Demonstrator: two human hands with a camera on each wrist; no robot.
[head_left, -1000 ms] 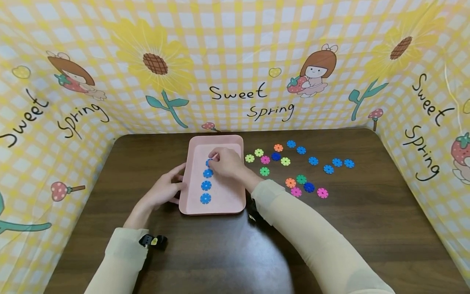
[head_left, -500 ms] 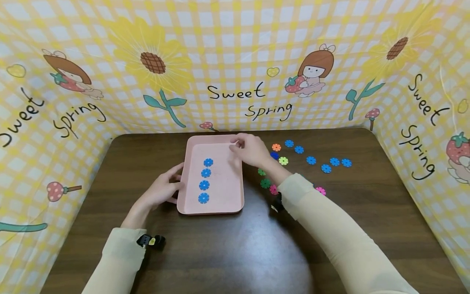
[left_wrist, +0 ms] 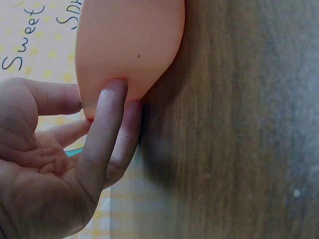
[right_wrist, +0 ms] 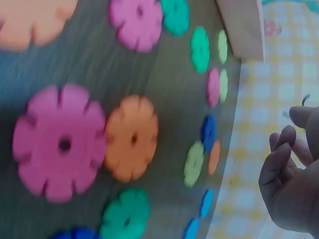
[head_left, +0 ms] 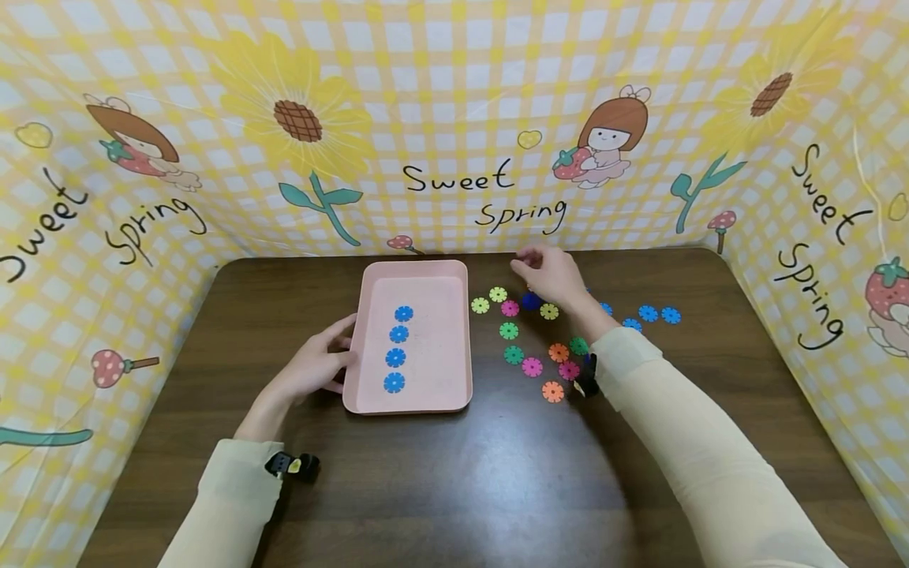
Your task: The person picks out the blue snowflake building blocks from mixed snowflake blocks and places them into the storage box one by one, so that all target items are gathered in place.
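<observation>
Along the outer left wall of a pink tray [head_left: 439, 355] rests my left hand [head_left: 316, 364], its fingers spread and touching that wall. The left wrist view shows its fingertips [left_wrist: 115, 88] against the tray side, close to the table. A column of several light blue notched plastic discs [head_left: 395, 357] lies inside the tray, left of its middle. My right hand [head_left: 554, 276] hovers over the far part of the table, right of the tray, fingers loosely curled. In the right wrist view nothing shows between its thumb and fingers.
Loose notched discs in pink [head_left: 532, 367], orange [head_left: 552, 392], green [head_left: 508, 331], yellow-green [head_left: 480, 305] and blue [head_left: 647, 313] lie right of the tray. My right hand and forearm hide some. A yellow checked cloth [head_left: 454, 102] encloses the brown table [head_left: 398, 489] behind and at the sides.
My right hand has left the topmost blue disc in the tray's column and moved right, over the tray's far right corner, to above the loose discs. My left hand stays at the tray.
</observation>
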